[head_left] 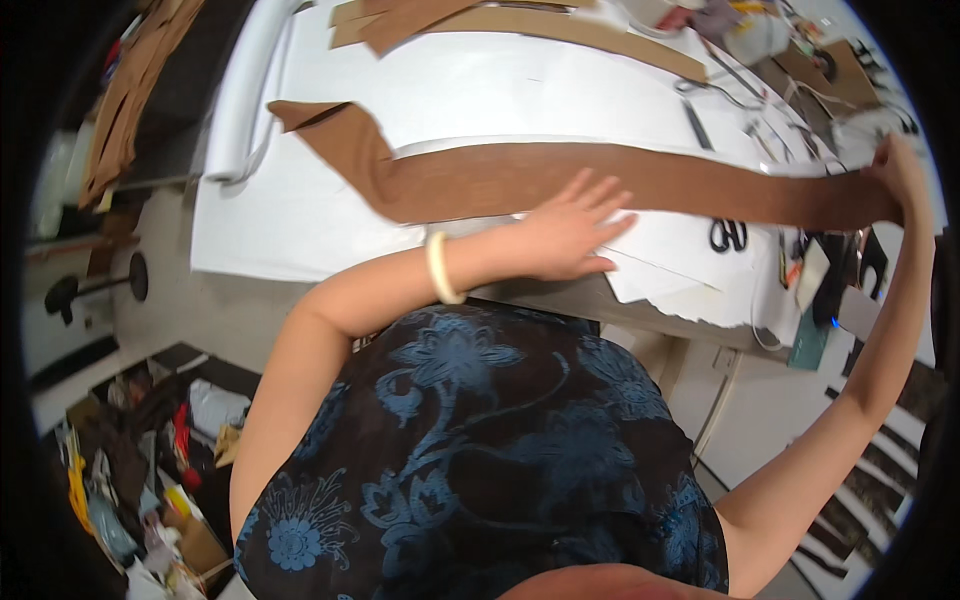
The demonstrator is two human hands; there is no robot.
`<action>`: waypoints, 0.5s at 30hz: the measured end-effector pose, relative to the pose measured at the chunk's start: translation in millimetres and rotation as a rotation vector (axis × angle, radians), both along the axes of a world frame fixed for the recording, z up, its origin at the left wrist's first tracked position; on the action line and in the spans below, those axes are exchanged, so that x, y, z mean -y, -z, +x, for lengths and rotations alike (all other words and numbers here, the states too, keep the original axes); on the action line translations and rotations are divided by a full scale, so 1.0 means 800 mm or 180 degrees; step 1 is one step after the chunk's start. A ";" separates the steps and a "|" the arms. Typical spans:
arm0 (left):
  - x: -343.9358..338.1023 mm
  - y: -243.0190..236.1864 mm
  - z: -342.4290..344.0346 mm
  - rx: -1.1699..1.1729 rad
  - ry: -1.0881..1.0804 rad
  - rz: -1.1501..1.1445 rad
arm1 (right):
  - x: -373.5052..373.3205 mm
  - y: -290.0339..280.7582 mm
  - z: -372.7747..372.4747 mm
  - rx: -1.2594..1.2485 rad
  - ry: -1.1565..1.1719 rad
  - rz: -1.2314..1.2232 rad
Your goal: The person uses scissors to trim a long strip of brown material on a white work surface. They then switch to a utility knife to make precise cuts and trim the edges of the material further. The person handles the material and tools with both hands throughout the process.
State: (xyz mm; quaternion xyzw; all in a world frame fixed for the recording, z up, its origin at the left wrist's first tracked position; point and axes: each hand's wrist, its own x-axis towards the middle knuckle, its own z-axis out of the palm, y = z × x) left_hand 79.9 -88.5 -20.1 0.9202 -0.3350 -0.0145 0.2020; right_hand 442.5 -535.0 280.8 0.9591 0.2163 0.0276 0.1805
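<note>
A long brown leather-like strip (700, 190) stretches across the white-covered table (300, 235). Its left end is folded and twisted, with a dark underside showing. My left hand (575, 230) lies flat with fingers spread, its fingertips over the near edge of the strip around the middle. At the far right, my right hand (897, 172) grips the right end, which appears lifted at the table's edge. Black-handled scissors (728, 235) lie just below the strip, partly covered by it. Loose white paper (660, 268) sits under and beside my left hand.
A roll of white paper (245, 100) stands along the left edge. Tan and brown strips (600, 52) lie at the back, with tools, a cord and clutter at the back right. A box of scraps (150, 470) is on the floor at lower left.
</note>
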 end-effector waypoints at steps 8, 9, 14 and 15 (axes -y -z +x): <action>0.073 0.013 0.044 0.0236 0.0462 -0.0667 | -0.050 0.155 -0.068 0.0533 -0.0399 -0.0653; 0.073 0.008 0.046 0.0334 0.0437 -0.1012 | -0.079 0.170 -0.091 0.0631 -0.0686 -0.0418; -0.045 -0.082 0.013 0.0624 -0.0439 -0.1897 | -0.257 0.272 -0.297 -0.0712 -0.0829 0.2341; -0.084 -0.088 0.004 0.0586 -0.0853 -0.1826 | -0.273 0.283 -0.323 -0.1290 -0.0709 0.2632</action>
